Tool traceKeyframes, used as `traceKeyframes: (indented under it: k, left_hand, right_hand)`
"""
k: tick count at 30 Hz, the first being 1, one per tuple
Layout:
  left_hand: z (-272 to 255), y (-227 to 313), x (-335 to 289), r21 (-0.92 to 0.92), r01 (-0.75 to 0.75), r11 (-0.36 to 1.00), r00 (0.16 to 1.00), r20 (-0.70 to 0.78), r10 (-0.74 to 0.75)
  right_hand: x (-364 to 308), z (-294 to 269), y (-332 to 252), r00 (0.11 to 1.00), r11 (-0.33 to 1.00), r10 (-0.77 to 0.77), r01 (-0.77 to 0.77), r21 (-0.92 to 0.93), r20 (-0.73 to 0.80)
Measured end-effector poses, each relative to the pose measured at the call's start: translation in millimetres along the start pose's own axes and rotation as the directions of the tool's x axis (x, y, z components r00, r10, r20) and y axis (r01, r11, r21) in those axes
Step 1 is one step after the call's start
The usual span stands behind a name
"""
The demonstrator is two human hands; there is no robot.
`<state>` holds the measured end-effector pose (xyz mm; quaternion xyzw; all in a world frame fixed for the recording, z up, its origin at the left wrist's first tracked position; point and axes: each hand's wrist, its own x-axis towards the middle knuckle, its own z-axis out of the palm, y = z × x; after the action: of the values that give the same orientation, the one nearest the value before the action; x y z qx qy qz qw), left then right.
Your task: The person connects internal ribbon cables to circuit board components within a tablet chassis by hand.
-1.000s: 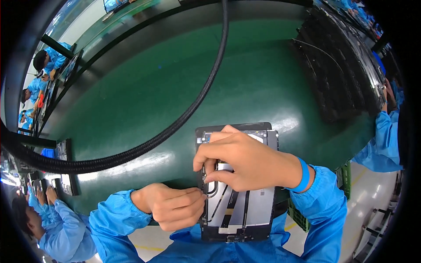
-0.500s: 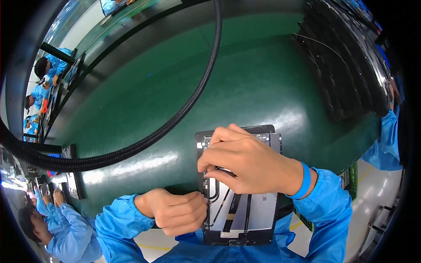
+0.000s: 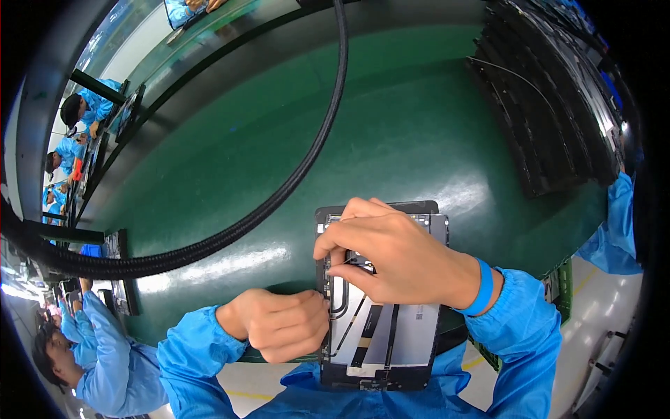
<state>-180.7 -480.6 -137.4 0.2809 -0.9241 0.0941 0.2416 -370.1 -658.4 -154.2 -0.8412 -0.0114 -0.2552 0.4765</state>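
An opened tablet (image 3: 405, 342) lies at the table's near edge, partly overhanging it toward me. Its inside faces up: a black frame, a pale grey panel and dark flat cables. My left hand (image 3: 289, 325) is closed at the tablet's left edge, thumb and fingertips pressed together there; whether it grips the edge or something small is hidden. Over the tablet's upper part reaches my right hand (image 3: 391, 255), a blue band on its wrist. Its thumb and index finger pinch near the upper left frame, and whatever lies between them is too small to make out.
A thick black braided cable (image 3: 293, 174) arcs across the green table (image 3: 405, 133). Stacked dark panels (image 3: 544, 119) stand at the far right. A green crate (image 3: 562, 290) is below the table's right edge. Co-workers in blue (image 3: 115, 370) sit along the left; a blue sleeve (image 3: 614, 227) shows at right.
My right thumb and index finger have shifted slightly at the upper left of the tablet. The left hand stays by its left edge. The whole view has moved a little.
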Motion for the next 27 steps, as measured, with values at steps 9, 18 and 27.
traceKeyframes:
  k: [9, 18, 27]
  left_hand:
    - [5, -20, 5, 0.017, -0.100, 0.995, 0.995, 0.006, 0.100]
    - [8, -36, 5, 0.035, -0.047, 0.998, 0.998, -0.030, 0.049]
    - [15, -29, 0, 0.060, 0.163, 0.985, 0.982, -0.106, -0.156]
  right_hand:
    - [1, 2, -1, 0.990, 0.983, 0.113, -0.099, 0.152, -0.084]
    - [6, -5, -7, 0.955, 0.949, 0.285, -0.269, 0.163, -0.086]
    - [10, -9, -14, 0.917, 0.899, 0.400, -0.395, 0.188, 0.014]
